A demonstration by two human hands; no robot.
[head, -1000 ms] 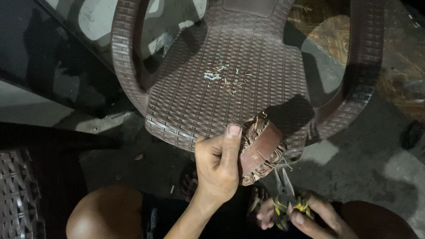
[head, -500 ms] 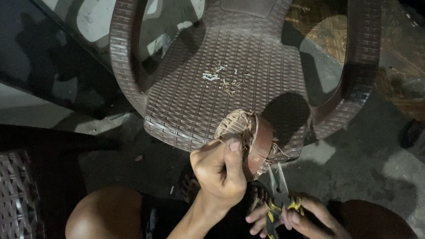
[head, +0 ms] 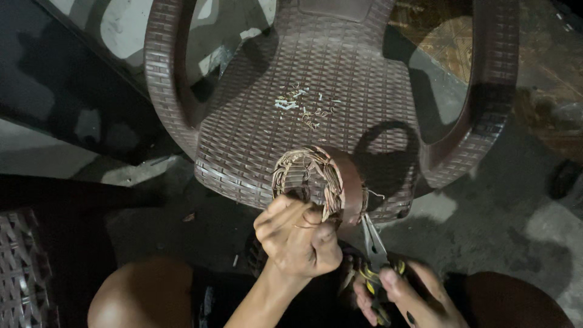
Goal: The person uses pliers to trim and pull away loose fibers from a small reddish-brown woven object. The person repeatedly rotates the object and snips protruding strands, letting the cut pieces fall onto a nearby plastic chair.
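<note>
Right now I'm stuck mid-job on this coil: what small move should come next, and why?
Probably close the pliers on a winding and pull. The left hand grips the copper coil ring over the chair edge; the right hand holds the pliers with their tips at its lower rim.

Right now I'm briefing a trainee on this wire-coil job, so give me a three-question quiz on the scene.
1. True or false: the left hand grips the ring-shaped copper wire coil.
2. What tool does the right hand hold?
A. screwdriver
B. yellow-handled pliers
C. hammer
3. On what do the wire scraps lie?

Key:
1. True
2. B
3. On the seat of the brown woven-pattern plastic chair
</note>
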